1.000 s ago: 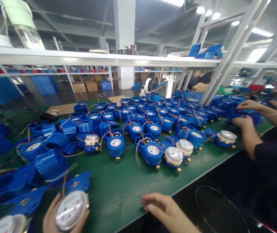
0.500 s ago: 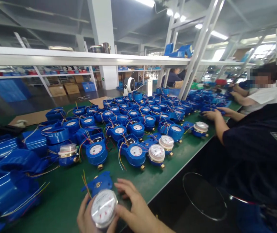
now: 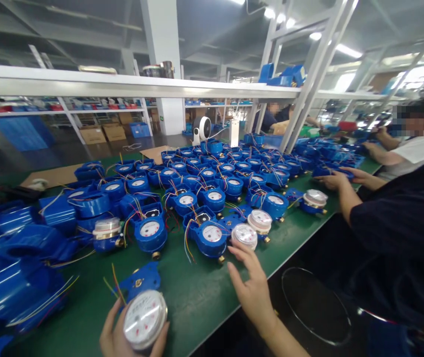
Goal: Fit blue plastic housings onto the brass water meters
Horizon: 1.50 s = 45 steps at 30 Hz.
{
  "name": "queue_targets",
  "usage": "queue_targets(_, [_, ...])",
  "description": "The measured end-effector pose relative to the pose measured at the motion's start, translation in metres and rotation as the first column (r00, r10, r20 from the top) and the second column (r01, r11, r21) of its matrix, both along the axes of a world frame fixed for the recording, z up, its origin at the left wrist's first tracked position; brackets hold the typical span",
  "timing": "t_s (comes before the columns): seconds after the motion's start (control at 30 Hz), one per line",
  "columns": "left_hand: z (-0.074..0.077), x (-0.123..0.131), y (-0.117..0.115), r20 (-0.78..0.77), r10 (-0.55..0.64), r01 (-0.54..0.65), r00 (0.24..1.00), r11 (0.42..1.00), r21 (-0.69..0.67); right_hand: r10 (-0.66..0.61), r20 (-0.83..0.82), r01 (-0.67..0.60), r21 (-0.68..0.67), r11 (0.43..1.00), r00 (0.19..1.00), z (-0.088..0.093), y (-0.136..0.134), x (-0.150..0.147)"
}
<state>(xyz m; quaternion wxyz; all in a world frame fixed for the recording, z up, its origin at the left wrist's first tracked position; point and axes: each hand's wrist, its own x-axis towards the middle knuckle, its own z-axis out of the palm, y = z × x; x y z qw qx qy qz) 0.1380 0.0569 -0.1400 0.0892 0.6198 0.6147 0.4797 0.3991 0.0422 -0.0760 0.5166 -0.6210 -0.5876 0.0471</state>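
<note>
My left hand is wrapped round a blue water meter with a round glass dial at the near edge of the green bench; coloured wires trail from its blue housing. My right hand stretches forward with fingers spread, its fingertips at a meter with a silver-rimmed dial. A second silver-rimmed meter stands just behind that one. Beside them sits a blue-cased meter with red, yellow and green wires.
Many blue meters cover the bench, with larger blue housings heaped at the left. A co-worker's arm in a dark sleeve reaches onto the bench at the right; more people sit beyond. A white shelf spans overhead. A black stool stands below.
My right hand has left the held meter and reached forward to the silver-rimmed meter. The left hand keeps its meter, now alone.
</note>
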Motion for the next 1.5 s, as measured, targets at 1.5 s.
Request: queue_targets(1.5, [0.024,-0.036,-0.034,0.642,-0.002,0.044,0.767,0.998,-0.048,0.119,-0.987,-0.862,0.153,0.484,-0.108,0.125,0.087,-0.159])
